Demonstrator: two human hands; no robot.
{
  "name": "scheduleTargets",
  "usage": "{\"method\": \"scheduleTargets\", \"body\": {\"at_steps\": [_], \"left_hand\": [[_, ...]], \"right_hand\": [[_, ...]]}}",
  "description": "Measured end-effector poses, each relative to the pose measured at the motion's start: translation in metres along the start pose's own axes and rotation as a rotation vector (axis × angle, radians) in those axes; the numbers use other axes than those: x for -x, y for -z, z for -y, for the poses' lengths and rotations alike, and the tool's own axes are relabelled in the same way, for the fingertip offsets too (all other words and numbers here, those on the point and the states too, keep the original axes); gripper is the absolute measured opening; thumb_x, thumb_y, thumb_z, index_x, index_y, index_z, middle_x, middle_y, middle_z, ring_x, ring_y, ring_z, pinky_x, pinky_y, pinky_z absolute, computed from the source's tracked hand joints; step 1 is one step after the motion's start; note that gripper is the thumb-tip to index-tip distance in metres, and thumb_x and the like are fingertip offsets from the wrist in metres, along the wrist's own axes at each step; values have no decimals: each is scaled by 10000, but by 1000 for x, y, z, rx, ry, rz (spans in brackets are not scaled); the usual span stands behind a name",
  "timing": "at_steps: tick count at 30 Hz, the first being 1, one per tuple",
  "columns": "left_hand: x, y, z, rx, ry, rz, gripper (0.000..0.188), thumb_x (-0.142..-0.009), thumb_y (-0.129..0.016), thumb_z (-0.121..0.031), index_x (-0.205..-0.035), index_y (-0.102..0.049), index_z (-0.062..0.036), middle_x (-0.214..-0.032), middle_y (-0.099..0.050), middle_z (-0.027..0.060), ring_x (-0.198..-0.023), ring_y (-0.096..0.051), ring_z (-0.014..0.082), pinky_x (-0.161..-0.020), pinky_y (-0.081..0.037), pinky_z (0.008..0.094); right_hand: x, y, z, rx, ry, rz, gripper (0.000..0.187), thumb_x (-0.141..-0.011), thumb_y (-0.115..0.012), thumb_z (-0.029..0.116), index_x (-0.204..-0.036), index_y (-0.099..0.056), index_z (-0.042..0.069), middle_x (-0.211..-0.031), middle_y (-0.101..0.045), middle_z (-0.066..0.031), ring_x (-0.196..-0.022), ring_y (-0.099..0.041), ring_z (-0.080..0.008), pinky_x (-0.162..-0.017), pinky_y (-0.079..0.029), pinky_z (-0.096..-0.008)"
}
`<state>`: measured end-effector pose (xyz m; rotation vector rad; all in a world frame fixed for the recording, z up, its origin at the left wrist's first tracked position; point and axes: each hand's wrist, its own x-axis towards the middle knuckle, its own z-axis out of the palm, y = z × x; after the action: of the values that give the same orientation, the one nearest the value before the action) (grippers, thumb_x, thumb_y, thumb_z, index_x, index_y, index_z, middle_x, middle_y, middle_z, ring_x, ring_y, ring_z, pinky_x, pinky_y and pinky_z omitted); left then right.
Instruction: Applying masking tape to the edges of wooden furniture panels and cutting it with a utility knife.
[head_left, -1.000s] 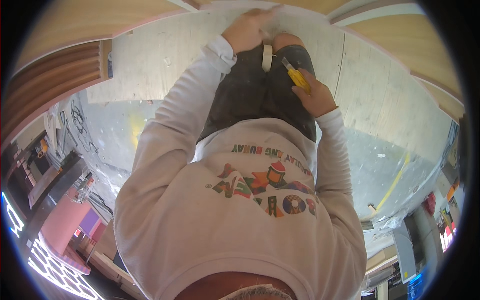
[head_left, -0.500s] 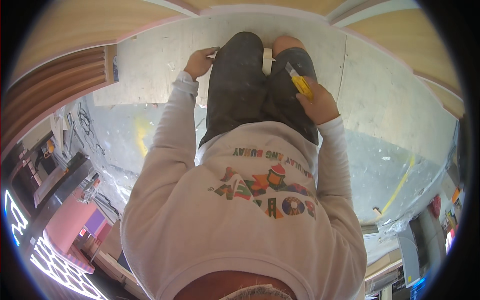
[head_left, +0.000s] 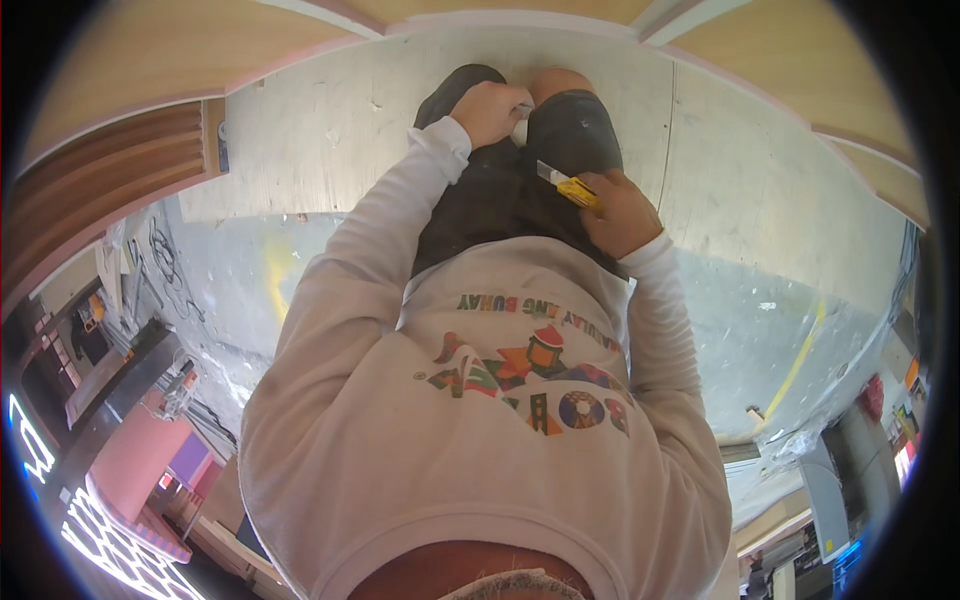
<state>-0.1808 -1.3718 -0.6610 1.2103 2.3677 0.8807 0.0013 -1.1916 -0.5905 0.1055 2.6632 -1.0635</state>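
My right hand (head_left: 622, 215) is wrapped round a yellow utility knife (head_left: 577, 191) over my right thigh. Its blade (head_left: 546, 172) is out and points up and to the left, toward the gap between my legs. My left hand (head_left: 490, 113) is over my left knee, its fingers closed at the gap between the knees. A small greyish-pale bit shows at those fingertips, too little of it to name. Dark shorts (head_left: 470, 215) cover my thighs, and I am on a pale wooden board (head_left: 330, 140).
Wooden panels with pale pink edges (head_left: 530, 20) curve along the far side. A ribbed brown panel (head_left: 110, 165) stands at the left. Behind the board lies a grey floor (head_left: 740, 310) with yellow marks; cables (head_left: 165, 255) lie at left, plastic sheeting (head_left: 795, 445) at right.
My left hand has moved right, from beside the left knee to the gap between the knees. The knife has shifted slightly left and lower, its blade turned more to the left.
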Motion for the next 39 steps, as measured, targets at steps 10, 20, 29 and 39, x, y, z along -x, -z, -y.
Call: {"method": "scheduleTargets", "body": {"at_steps": [10,20,29,39], "left_hand": [[-23,8,41,120,159,49,159,-782,-638,-86,-936,-629,-45,-853,-669,108,-787,-655,225,-716,-503,316],[1,16,-10,125,28,-34,150,-793,-621,-78,-942,-625,-61,-842,-668,109,-781,-651,268,-691,-512,317],[-10,26,-1,-30,-191,31,109,-759,-587,-28,-846,-645,-61,-771,-647,113,-709,-626,293,-643,-503,361],[33,35,-23,-92,-223,52,143,-758,-571,-22,-876,-630,-76,-779,-627,124,-731,-601,323,-645,-484,396]], "right_hand": [[0,-12,-14,-172,37,-233,387,-740,-587,102,-1098,-518,-29,-992,-572,-245,-904,-569,-404,-790,-472,-416],[9,-8,-13,-212,16,-276,396,-764,-584,121,-1116,-496,-36,-989,-572,-254,-918,-568,-395,-788,-468,-412],[-18,-3,12,-57,-39,-96,437,-766,-577,171,-1178,-509,42,-925,-588,-202,-848,-590,-370,-743,-483,-436],[-9,1,0,-49,-32,-86,417,-757,-600,209,-1122,-511,29,-912,-613,-221,-868,-593,-385,-762,-476,-442]]}}
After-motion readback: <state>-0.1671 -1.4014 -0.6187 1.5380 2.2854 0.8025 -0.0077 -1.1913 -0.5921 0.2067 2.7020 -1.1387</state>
